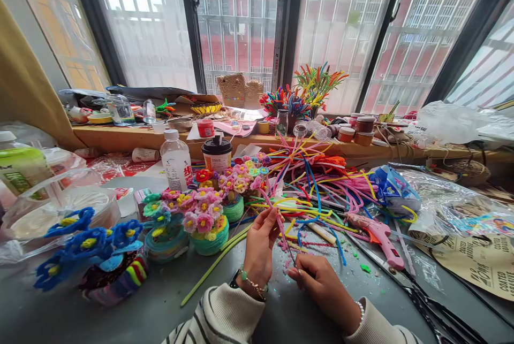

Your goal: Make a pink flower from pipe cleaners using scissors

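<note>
My left hand (259,247) is raised over the grey table, fingers pinched on the upper part of a pink pipe cleaner (280,222). My right hand (321,285) sits lower and to the right, closed on the lower end of the same pink stem. Small pink scraps (286,264) lie on the table between the hands. Just left of my left hand stand little pots of pink pipe-cleaner flowers (204,221).
A heap of coloured pipe cleaners (317,183) lies behind the hands. A pink glue gun (379,237) and scissors (425,301) lie at right. Blue pipe-cleaner flowers (88,242) stand at left. A water bottle (175,161), a lidded cup (217,154) and jars line the window ledge.
</note>
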`<state>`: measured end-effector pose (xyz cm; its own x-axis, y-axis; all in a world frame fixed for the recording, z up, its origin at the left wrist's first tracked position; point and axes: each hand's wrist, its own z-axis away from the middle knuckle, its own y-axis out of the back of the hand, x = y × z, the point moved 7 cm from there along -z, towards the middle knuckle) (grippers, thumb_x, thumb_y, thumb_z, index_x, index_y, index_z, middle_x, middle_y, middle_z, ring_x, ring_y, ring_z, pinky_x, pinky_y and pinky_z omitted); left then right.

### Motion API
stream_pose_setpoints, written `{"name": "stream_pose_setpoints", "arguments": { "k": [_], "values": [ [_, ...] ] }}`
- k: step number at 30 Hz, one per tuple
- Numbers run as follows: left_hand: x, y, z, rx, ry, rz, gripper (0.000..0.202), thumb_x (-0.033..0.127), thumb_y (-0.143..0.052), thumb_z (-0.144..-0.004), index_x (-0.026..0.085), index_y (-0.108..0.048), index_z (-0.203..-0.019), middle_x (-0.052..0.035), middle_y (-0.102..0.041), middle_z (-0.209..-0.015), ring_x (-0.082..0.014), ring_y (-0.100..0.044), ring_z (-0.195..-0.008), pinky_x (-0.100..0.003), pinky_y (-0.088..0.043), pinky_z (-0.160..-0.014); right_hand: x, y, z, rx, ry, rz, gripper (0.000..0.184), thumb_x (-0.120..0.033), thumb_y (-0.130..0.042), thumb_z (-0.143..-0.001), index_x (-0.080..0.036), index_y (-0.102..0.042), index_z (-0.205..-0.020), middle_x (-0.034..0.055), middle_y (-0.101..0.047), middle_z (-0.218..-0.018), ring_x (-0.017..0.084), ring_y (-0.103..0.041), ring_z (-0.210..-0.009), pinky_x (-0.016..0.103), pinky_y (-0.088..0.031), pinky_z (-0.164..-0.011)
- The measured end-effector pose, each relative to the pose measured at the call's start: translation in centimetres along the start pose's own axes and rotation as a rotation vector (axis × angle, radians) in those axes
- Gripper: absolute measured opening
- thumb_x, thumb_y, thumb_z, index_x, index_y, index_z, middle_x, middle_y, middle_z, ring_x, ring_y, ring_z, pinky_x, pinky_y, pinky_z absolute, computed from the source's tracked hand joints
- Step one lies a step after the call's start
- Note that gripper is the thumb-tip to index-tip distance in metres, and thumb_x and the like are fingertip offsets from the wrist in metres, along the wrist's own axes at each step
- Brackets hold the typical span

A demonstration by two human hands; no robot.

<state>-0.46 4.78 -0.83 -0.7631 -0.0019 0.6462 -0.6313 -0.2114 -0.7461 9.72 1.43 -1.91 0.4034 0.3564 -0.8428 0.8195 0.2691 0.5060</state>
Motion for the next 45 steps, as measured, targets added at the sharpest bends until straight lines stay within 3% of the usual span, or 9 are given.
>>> {"name": "stream_pose_setpoints", "arguments": {
  "k": [6, 17, 24, 35, 45],
  "values": [
    [-0.3, -0.4, 0.0, -0.041, 0.046, 0.012, 0.017, 0.018, -0.069, -0.057, 0.014, -0.062, -0.072, 0.0006, -0.062, -0.069, -0.0057, -0.055, -0.059, -0.015, -0.043, -0.056, -0.8, -0.3, 0.3, -0.094, 0.045, -0.063, 0.058, -0.071, -0.02, -0.069, -0.018, -0.037, -0.053, -0.0013, -0.038, -0.052, 0.012, -0.035, -0.051, 0.024, -0.025, -0.048],
    [-0.9, -1.9, 0.7, -0.224, 0.127, -0.061, 0.011, 0.018, -0.066, -0.062, 0.013, -0.063, -0.072, 0.0012, -0.06, -0.066, -0.0051, -0.053, -0.059, -0.015, -0.04, -0.055, -1.1, -0.5, 0.5, -0.091, 0.073, -0.033, 0.056, -0.07, -0.025, -0.068, -0.017, -0.036, -0.055, -0.0012, -0.039, -0.054, 0.011, -0.034, -0.052, 0.024, -0.025, -0.048],
    [-0.6, -1.5, 0.6, -0.164, 0.098, -0.036, 0.011, 0.02, -0.067, -0.06, 0.015, -0.063, -0.069, 0.0018, -0.06, -0.068, -0.0054, -0.052, -0.061, -0.016, -0.04, -0.059, -1.2, -0.4, 0.3, -0.088, 0.063, 0.014, 0.058, -0.069, -0.02, -0.071, -0.017, -0.04, -0.053, -0.0012, -0.04, -0.052, 0.011, -0.036, -0.051, 0.024, -0.029, -0.05],
    [-1.2, -1.8, 0.7, -0.239, 0.135, -0.11, 0.011, 0.019, -0.064, -0.064, 0.014, -0.061, -0.073, 0.0013, -0.059, -0.068, -0.0052, -0.051, -0.061, -0.016, -0.038, -0.058, -1.2, -0.4, 0.3, -0.07, 0.084, 0.018, 0.056, -0.068, -0.023, -0.071, -0.017, -0.038, -0.053, -0.0017, -0.041, -0.052, 0.011, -0.035, -0.051, 0.023, -0.027, -0.048],
    [-0.9, -1.3, 0.4, -0.18, 0.076, -0.056, 0.013, 0.021, -0.064, -0.064, 0.016, -0.059, -0.075, 0.0008, -0.059, -0.075, -0.007, -0.052, -0.067, -0.019, -0.039, -0.065, -1.0, -0.3, 0.3, -0.021, 0.079, 0.067, 0.052, -0.058, -0.023, -0.079, -0.017, -0.043, -0.054, -0.0006, -0.045, -0.053, 0.011, -0.041, -0.053, 0.023, -0.03, -0.05]
  ]
}}
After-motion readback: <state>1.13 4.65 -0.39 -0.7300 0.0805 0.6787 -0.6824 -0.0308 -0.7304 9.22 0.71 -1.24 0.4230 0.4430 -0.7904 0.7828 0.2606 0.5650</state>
